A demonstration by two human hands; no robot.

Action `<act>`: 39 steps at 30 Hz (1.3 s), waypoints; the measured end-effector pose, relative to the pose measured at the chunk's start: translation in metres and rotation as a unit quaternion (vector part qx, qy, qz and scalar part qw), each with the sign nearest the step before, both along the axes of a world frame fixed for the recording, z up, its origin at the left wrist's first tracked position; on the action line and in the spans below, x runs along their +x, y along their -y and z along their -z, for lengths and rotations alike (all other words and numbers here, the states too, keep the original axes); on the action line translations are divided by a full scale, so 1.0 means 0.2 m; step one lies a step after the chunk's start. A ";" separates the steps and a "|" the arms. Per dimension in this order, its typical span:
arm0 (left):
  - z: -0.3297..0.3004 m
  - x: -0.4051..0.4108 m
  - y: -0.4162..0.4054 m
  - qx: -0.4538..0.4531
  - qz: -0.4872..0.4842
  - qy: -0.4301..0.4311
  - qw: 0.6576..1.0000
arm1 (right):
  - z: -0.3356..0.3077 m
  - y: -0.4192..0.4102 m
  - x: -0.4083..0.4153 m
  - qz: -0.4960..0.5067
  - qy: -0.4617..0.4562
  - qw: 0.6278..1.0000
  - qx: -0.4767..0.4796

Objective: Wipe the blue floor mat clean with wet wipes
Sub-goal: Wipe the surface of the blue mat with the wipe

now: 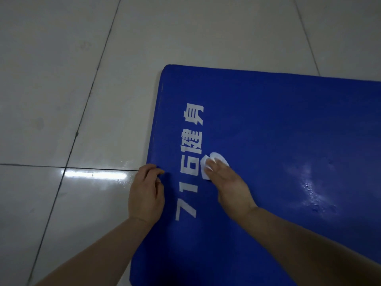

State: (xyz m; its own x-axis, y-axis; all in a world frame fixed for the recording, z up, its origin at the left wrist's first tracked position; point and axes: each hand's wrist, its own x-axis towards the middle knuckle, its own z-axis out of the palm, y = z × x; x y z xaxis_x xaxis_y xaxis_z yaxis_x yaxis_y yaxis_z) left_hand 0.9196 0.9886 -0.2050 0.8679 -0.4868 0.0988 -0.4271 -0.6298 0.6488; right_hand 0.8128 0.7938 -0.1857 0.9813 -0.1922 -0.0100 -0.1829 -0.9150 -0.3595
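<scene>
A blue floor mat [278, 124] with white printed characters lies on the tiled floor, filling the right half of the head view. My right hand [228, 182] lies flat on the mat with straight fingers and presses a white wet wipe [216, 157] down beside the white print. My left hand [147, 190] sits at the mat's left edge, its fingers curled round that edge. A wet, shiny patch [315, 190] shows on the mat to the right of my right hand.
Glossy white floor tiles [61, 100] with dark grout lines surround the mat on the left and far side. A bright light reflection lies on the tile just left of my left hand.
</scene>
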 end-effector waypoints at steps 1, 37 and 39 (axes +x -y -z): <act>0.01 -0.01 0.00 0.016 0.004 0.008 1.000 | 0.01 0.01 0.00 0.010 -0.002 1.000 0.001; -0.18 0.00 0.15 0.237 0.012 -0.107 0.966 | 0.04 0.00 0.02 -0.003 -0.106 0.990 0.090; -0.09 0.00 0.13 0.178 0.006 -0.057 0.982 | 0.06 -0.03 0.02 0.032 -0.037 0.996 0.072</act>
